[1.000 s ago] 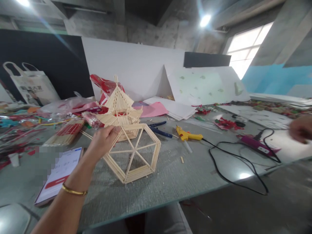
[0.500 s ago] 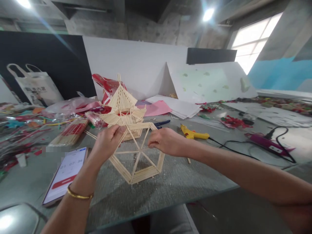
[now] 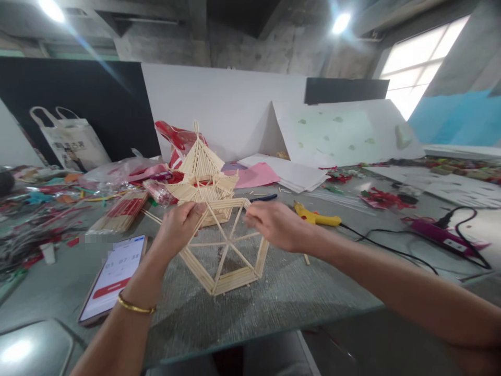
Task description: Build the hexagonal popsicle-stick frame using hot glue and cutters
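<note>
The table (image 3: 242, 313) has a grey, ribbed top. It supports a phone (image 3: 111, 277) at the left, a stick pack (image 3: 119, 211) beyond it, a stick model (image 3: 201, 162) near centre, and a glue gun (image 3: 327, 220) and power strip (image 3: 434, 231) at the right.

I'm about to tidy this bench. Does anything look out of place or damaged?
A loose stick piece lies alone on the table near the yellow glue gun, apart from the packaged sticks, so it looks stray. The hexagonal frame shows no clear break.
</note>
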A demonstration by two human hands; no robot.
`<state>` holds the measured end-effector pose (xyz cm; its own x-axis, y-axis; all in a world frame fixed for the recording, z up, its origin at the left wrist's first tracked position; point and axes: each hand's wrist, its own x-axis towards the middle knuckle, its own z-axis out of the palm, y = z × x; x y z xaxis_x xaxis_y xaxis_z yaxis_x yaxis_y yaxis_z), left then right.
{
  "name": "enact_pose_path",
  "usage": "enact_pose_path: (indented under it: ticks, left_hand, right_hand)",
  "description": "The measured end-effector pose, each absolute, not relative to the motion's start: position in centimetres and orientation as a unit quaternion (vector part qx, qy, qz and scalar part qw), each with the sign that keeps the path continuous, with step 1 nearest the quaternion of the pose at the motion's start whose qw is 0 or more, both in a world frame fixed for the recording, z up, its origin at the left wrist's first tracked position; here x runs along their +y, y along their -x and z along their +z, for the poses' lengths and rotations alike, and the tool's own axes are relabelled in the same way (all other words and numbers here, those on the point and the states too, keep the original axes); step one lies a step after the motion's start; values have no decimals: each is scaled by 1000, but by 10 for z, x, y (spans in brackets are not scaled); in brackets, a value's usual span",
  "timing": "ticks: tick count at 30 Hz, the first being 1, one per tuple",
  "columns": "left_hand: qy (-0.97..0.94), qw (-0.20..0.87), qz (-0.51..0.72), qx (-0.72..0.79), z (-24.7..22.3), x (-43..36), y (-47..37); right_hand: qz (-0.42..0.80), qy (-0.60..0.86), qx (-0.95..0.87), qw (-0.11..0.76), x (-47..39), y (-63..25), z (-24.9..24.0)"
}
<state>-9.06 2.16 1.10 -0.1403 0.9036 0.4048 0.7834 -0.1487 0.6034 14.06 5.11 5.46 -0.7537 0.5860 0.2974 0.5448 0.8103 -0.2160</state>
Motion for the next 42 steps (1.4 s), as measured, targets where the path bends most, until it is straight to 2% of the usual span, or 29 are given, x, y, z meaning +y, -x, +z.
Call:
enact_pose_path:
  ticks: [3, 5, 12, 16, 18, 22, 24, 32, 35, 40, 42]
  left_hand:
    - [-649, 81, 392, 647, 9, 24, 92]
    - [-644, 99, 397, 647, 7, 26, 93]
    - [-618, 150, 410, 654, -1, 32, 92]
    - [-620, 142, 408, 655, 0, 31, 90]
    - [-624, 131, 406, 654, 2, 29, 90]
    - [-629, 119, 406, 652, 6, 27, 90]
    - [-626, 119, 412, 652, 7, 27, 91]
    - [-599, 157, 446, 646, 8, 26, 94]
    - [-587, 185, 451, 646, 6, 27, 96]
    - [-569, 232, 453, 646, -1, 32, 100]
    - [-567, 252, 451, 642, -4, 34, 101]
  right_hand:
    - [42, 283, -954, 86, 55, -126, 42]
    - [80, 281, -954, 74, 59, -119, 36]
    - [150, 281, -924, 212, 62, -113, 34]
    - [110, 221, -936, 249, 60, -100, 33]
    - [56, 178, -960, 209, 58, -89, 32]
    - [1, 167, -984, 57, 56, -70, 33]
    - [13, 181, -982, 47, 57, -66, 34]
    - [147, 151, -945, 249, 61, -83, 30]
    - [204, 182, -912, 307, 60, -97, 42]
    - [392, 214, -792, 416, 75, -145, 74]
    - [400, 231, -763, 453, 82, -166, 81]
